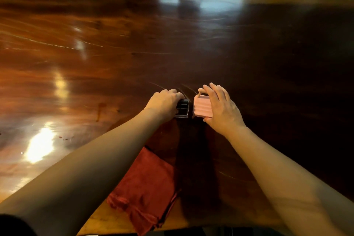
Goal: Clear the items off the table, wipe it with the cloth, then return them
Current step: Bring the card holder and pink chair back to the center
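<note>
At the near edge of the table [268,48] I see the red cloth [147,188] hanging slightly over, then farther my left hand [164,104] grips a small black box [183,109] and my right hand [220,107] holds a pink ribbed case [201,108] just beside it, with wide free wood around and beyond.

The table [115,44] was glossy reddish-brown wood with streaked grain, darkening toward 3 o'clock and flecked with white-gold glare at 8 o'clock. A deep red cloth [147,184] lay at 6 o'clock. Near centre sat a black box [183,108] with pale edging, and a pink ribbed case [201,108] just beside it.
</note>
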The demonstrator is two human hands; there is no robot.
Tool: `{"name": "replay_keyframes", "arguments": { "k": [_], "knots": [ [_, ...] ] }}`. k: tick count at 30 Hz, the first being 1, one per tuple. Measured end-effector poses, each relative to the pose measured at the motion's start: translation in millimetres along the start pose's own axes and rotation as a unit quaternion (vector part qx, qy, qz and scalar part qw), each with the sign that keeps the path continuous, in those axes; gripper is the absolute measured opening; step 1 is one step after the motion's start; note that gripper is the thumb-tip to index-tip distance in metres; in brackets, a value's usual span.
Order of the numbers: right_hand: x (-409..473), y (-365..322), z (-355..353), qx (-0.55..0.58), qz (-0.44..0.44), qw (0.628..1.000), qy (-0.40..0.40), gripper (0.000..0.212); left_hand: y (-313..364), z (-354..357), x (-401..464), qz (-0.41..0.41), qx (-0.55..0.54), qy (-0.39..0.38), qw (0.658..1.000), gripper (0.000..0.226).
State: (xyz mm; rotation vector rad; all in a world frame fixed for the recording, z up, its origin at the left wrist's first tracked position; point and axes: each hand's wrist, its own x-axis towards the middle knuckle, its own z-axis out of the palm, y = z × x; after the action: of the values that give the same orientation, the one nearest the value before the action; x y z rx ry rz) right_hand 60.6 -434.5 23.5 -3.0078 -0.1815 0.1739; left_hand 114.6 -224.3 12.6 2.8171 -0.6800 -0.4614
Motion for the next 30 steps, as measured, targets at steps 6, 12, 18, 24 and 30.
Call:
{"name": "replay_keyframes", "arguments": {
  "k": [6,12,18,24,30],
  "knots": [
    [-3.8,3.6,4.8,-0.025,-0.023,0.999,0.007,0.123,1.4,12.2,-2.3,-0.013,0.010,-0.002,1.000,0.052],
    [-3.8,5.3,9.4,-0.039,-0.036,0.999,0.011,0.132,-1.9,14.4,-3.6,-0.022,0.002,-0.016,1.000,0.061],
    [-7.7,-2.2,4.1,-0.012,-0.024,0.997,0.076,0.107,-8.1,9.3,-22.3,-0.037,-0.036,0.014,0.999,0.080],
    [-14.9,-42.8,1.2,0.023,-0.071,0.989,0.130,0.083,-36.9,2.1,-67.5,-0.083,-0.065,0.104,0.989,0.081],
    [-19.2,-79.2,-1.8,0.008,-0.007,0.987,0.160,0.075,-90.7,-2.4,-121.4,-0.144,-0.078,0.115,0.980,0.083]
  ]
}}
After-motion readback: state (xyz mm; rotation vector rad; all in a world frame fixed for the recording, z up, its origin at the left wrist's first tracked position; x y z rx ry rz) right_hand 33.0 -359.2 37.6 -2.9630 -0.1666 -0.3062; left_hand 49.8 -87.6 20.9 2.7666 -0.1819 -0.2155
